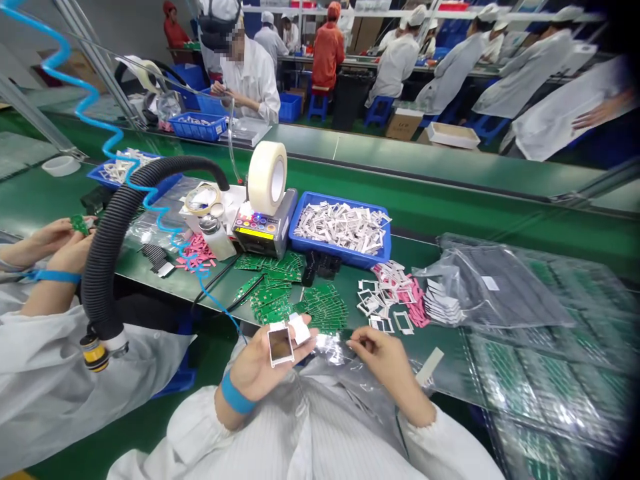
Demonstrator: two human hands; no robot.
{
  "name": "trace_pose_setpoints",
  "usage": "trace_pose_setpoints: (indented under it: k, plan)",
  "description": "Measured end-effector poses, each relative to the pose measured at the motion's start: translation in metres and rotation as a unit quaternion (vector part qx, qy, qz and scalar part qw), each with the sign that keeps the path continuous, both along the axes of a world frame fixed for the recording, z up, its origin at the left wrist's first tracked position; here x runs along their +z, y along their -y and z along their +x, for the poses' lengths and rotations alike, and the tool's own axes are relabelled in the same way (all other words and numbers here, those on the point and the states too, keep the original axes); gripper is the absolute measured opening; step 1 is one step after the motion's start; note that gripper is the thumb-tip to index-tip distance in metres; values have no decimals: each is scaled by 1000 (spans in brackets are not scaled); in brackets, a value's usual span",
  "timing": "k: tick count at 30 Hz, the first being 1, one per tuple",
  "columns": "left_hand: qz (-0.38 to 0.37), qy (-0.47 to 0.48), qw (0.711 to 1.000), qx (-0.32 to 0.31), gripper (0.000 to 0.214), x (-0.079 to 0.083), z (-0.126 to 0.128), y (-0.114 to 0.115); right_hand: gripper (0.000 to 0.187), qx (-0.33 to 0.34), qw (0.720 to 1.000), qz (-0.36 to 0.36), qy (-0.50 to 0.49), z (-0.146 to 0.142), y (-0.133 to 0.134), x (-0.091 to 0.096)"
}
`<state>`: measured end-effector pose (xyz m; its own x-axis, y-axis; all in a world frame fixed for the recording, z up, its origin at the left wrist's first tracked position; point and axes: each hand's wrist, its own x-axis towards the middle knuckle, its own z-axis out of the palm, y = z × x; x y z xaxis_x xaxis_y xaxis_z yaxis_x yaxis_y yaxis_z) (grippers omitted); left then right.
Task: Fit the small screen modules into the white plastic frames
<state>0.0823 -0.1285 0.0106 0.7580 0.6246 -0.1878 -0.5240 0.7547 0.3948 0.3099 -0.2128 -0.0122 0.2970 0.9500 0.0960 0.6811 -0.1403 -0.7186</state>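
My left hand (263, 365) is turned palm up and holds a small white-framed screen module (280, 345) with a white tab at its fingertips. A blue strap is on that wrist. My right hand (385, 360) is pinched closed on the edge of a clear film (334, 347) that stretches towards the module. Both hands hover over my lap at the near edge of the green bench. Small green circuit boards (295, 300) lie just beyond them, and white frames (383, 303) with pink strips lie to the right.
A blue tray (305, 207) of white parts and a tape dispenser (267, 213) with a big roll stand behind the boards. A black hose (113, 240) arcs at left, over a neighbour's hands. Clear bags (500, 293) of boards lie at right. Other workers sit beyond the conveyor.
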Motion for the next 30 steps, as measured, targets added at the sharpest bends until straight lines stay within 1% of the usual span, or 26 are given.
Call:
trace_pose_setpoints:
  k: [1,2,3,5,6,7,8,10,12,14,16,17,18,19,20,21,22,23,24,25,26,27,28,30]
  plan:
    - [-1,9,1000,-15,37,2,1,1,23,-1,1000,7,5,-3,0,-4]
    - [-1,17,999,-32,37,4,3,3,23,-4,1000,17,9,-6,-1,-5]
    - [1,23,999,-48,38,7,5,4,22,-6,999,28,15,-10,-1,-1]
    - [7,31,996,-81,37,13,7,5,21,10,998,53,-15,-18,-5,16]
    - [8,34,995,-95,36,16,8,6,22,38,996,62,-59,-22,-7,28]
    - [10,37,994,-106,36,18,8,6,23,82,987,66,-119,-25,-11,39]
    - [11,40,993,-114,36,20,9,6,27,135,971,63,-186,-29,-15,49]
    - [7,43,991,-124,37,23,9,6,33,233,922,38,-308,-38,-25,64]
    - [-1,40,991,-130,39,25,8,7,35,284,879,3,-383,-46,-35,67]
    - [-6,39,990,-137,41,26,6,7,33,296,844,-19,-446,-53,-42,64]
    - [-3,41,990,-138,41,26,5,7,35,282,815,-28,-506,-57,-44,60]
    - [1,41,990,-133,41,26,5,7,37,262,807,-28,-528,-57,-45,60]
    - [6,38,992,-122,40,25,5,7,38,236,809,-24,-538,-57,-44,61]
    - [13,30,994,-104,40,24,5,7,37,206,823,-16,-529,-56,-43,64]
    - [22,17,996,-80,40,23,6,7,34,177,849,-1,-498,-56,-41,69]
    - [35,3,998,-53,41,22,7,7,29,157,884,20,-441,-55,-40,74]
    - [49,-13,998,-24,41,22,9,7,23,148,919,48,-362,-55,-38,79]
    - [60,-27,998,4,42,21,11,7,20,148,948,81,-268,-57,-36,84]
    - [66,-41,997,27,42,21,12,7,20,152,967,113,-170,-59,-34,88]
    - [67,-52,995,43,42,21,14,7,22,158,974,144,-79,-62,-33,90]
    - [63,-60,995,55,42,21,15,7,24,164,971,172,-5,-65,-33,92]
    - [55,-67,994,64,41,21,15,7,25,168,965,196,48,-69,-32,92]
    - [47,-74,994,69,42,21,16,7,25,168,958,217,82,-72,-33,92]
    - [40,-86,993,76,42,20,15,7,19,168,948,247,108,-77,-35,90]
